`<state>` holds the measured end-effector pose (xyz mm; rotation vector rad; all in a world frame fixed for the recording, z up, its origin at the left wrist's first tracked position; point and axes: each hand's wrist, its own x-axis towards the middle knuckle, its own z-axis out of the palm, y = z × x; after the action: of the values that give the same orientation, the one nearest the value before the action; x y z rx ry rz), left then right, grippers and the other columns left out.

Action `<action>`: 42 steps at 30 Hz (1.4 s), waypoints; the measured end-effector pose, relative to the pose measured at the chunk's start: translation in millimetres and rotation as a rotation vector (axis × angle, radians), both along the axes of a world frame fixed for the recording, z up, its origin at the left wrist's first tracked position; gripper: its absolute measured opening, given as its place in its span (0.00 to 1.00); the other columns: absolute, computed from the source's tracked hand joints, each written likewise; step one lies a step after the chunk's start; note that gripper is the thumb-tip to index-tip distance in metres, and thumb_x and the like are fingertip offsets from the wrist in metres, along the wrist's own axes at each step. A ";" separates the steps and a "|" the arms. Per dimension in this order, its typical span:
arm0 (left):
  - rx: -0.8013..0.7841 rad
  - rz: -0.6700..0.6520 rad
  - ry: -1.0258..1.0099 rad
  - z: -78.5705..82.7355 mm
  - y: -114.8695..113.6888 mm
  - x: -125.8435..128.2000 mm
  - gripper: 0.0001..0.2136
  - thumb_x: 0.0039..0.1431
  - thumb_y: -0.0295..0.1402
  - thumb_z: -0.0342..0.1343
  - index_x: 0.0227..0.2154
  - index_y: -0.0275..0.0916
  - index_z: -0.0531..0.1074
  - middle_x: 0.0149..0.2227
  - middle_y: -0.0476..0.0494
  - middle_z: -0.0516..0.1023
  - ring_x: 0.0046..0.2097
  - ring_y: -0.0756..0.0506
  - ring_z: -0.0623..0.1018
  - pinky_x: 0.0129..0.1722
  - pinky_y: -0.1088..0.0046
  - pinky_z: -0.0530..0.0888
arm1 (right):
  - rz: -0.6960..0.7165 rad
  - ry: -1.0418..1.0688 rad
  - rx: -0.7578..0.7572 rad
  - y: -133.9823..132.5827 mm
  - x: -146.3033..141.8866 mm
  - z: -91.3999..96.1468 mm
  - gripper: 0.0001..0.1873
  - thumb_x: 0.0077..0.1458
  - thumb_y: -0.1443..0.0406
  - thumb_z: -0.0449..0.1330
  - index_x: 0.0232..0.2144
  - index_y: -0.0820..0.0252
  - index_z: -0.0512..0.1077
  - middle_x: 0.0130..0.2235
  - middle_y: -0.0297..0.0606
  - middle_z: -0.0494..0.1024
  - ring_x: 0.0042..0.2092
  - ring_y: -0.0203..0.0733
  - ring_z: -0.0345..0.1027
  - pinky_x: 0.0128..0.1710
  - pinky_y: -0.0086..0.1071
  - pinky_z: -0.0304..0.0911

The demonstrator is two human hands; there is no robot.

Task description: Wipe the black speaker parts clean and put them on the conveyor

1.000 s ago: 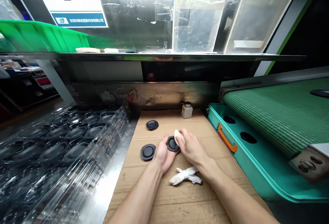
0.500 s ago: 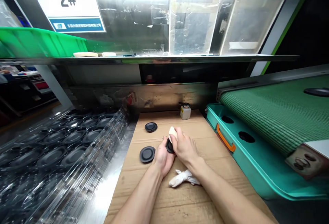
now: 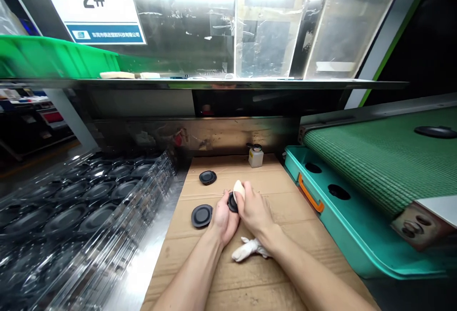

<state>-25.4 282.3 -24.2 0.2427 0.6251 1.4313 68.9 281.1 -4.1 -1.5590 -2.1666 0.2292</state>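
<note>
Centrally, on a brown corrugated cardboard sheet [image 3: 289, 239] laid over a steel counter [image 3: 143, 263], the left hand [image 3: 224, 218] cradles a round black disc [image 3: 233, 203], while the right hand [image 3: 253, 208] presses a pale cloth pad [image 3: 239, 189] against the disc's face. The left fingers [image 3: 225, 206] curl together around the disc's edge; the right fingers [image 3: 246, 194] are clamped on the pad. Two other black discs [image 3: 202, 216] [image 3: 207, 177] lie on the sheet, left of the hands. Also on the sheet are a knotted white rag [image 3: 248, 249] and a small white bottle with a black cap [image 3: 255, 157]. Left of the sheet, a clear plastic tray [image 3: 100, 196] holds many black discs in rows; right of it, a green mesh conveyor belt [image 3: 385, 168] carries one black disc [image 3: 435, 132].
</note>
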 end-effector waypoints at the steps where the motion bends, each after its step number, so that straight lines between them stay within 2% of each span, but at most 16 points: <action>1: -0.008 0.000 0.006 0.0 0.3 0.0 0.14 0.64 0.37 0.47 0.42 0.32 0.73 0.46 0.35 0.77 0.49 0.42 0.76 0.53 0.66 0.71 | 0.021 -0.017 0.017 -0.1 0.7 -0.6 0.17 0.65 0.57 0.42 0.51 0.56 0.60 0.42 0.42 0.76 0.36 0.44 0.71 0.31 0.31 0.55; 3: -0.017 -0.001 0.016 -0.1 1.0 -0.1 0.14 0.64 0.36 0.48 0.41 0.33 0.73 0.46 0.35 0.77 0.49 0.42 0.76 0.53 0.67 0.71 | 0.040 -0.055 0.044 0.6 2.0 -1.1 0.18 0.65 0.57 0.41 0.51 0.55 0.60 0.43 0.42 0.75 0.36 0.44 0.72 0.31 0.32 0.55; 7: 0.036 0.025 -0.013 -0.3 2.3 -0.7 0.12 0.65 0.34 0.46 0.39 0.33 0.73 0.44 0.35 0.78 0.48 0.43 0.77 0.53 0.66 0.71 | -0.036 -0.103 0.022 3.8 2.8 -0.8 0.17 0.65 0.57 0.40 0.48 0.57 0.62 0.41 0.41 0.76 0.34 0.43 0.72 0.30 0.31 0.56; 11: 0.011 0.004 -0.021 0.3 2.8 -2.8 0.13 0.65 0.34 0.45 0.39 0.32 0.72 0.42 0.35 0.78 0.46 0.43 0.77 0.52 0.65 0.72 | -0.024 -0.126 0.030 6.2 4.0 -1.5 0.17 0.65 0.56 0.41 0.50 0.55 0.60 0.42 0.41 0.76 0.34 0.42 0.72 0.31 0.31 0.56; 15: 0.021 0.010 -0.022 0.2 5.1 -5.1 0.14 0.66 0.34 0.43 0.39 0.30 0.72 0.42 0.32 0.78 0.46 0.42 0.77 0.51 0.64 0.73 | -0.073 -0.095 -0.002 8.5 8.3 -0.2 0.18 0.65 0.54 0.40 0.46 0.57 0.63 0.38 0.42 0.77 0.34 0.44 0.72 0.31 0.32 0.57; 18: 0.004 0.010 -0.031 0.1 6.4 -4.5 0.14 0.65 0.34 0.44 0.39 0.30 0.72 0.43 0.32 0.77 0.47 0.42 0.77 0.52 0.64 0.72 | -0.021 -0.101 -0.024 9.5 10.1 0.3 0.21 0.64 0.52 0.40 0.50 0.54 0.62 0.35 0.41 0.78 0.34 0.46 0.73 0.32 0.33 0.57; 23: 0.033 -0.036 0.019 1.1 3.3 -1.7 0.16 0.65 0.37 0.45 0.41 0.30 0.72 0.45 0.32 0.77 0.49 0.41 0.76 0.53 0.64 0.71 | -0.070 -0.107 -0.004 10.0 6.3 0.8 0.25 0.64 0.52 0.40 0.60 0.49 0.56 0.39 0.43 0.78 0.37 0.47 0.73 0.34 0.34 0.59; 27: 0.008 -0.043 0.032 1.0 0.6 -2.3 0.17 0.64 0.38 0.45 0.41 0.29 0.73 0.45 0.31 0.77 0.49 0.41 0.76 0.53 0.65 0.71 | 0.053 -0.145 -0.003 7.2 11.2 1.6 0.26 0.63 0.50 0.42 0.61 0.44 0.57 0.39 0.43 0.78 0.38 0.48 0.73 0.35 0.35 0.60; 30: 0.042 -0.002 0.024 0.2 1.3 -2.4 0.15 0.65 0.35 0.44 0.39 0.30 0.72 0.45 0.32 0.77 0.48 0.42 0.77 0.53 0.63 0.71 | -0.025 -0.147 -0.046 9.2 15.6 3.3 0.26 0.63 0.50 0.43 0.60 0.43 0.59 0.36 0.44 0.79 0.37 0.49 0.73 0.36 0.37 0.61; 32: 0.033 -0.013 0.017 -0.4 2.3 -3.2 0.14 0.64 0.35 0.45 0.40 0.30 0.72 0.46 0.32 0.77 0.48 0.42 0.76 0.52 0.64 0.72 | -0.020 -0.079 -0.044 10.7 15.3 5.0 0.25 0.63 0.51 0.44 0.60 0.45 0.59 0.38 0.44 0.79 0.38 0.49 0.73 0.37 0.36 0.61; 34: 0.008 -0.030 0.000 -0.5 3.2 -5.3 0.16 0.64 0.36 0.45 0.43 0.29 0.71 0.47 0.30 0.76 0.49 0.41 0.76 0.52 0.63 0.72 | 0.098 0.026 -0.059 11.7 16.2 7.3 0.24 0.61 0.52 0.47 0.58 0.46 0.63 0.40 0.42 0.79 0.41 0.47 0.72 0.40 0.34 0.61; 37: -0.020 0.003 -0.022 0.1 4.6 -9.1 0.17 0.65 0.37 0.43 0.45 0.28 0.70 0.48 0.28 0.75 0.49 0.40 0.76 0.51 0.60 0.73 | 0.296 0.203 -0.143 15.4 27.4 11.3 0.19 0.59 0.54 0.51 0.49 0.50 0.71 0.42 0.38 0.78 0.42 0.44 0.71 0.41 0.31 0.61; 42: -0.029 0.028 -0.032 0.0 5.9 -8.0 0.17 0.65 0.37 0.42 0.47 0.30 0.68 0.49 0.27 0.74 0.49 0.39 0.77 0.50 0.59 0.73 | 0.344 0.504 -0.331 29.4 47.0 7.3 0.15 0.54 0.56 0.55 0.40 0.58 0.70 0.35 0.34 0.77 0.32 0.37 0.68 0.31 0.27 0.61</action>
<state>-33.4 288.3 -24.2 0.1880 0.6249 1.4494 115.9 310.6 3.3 -1.1035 -2.0280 1.0184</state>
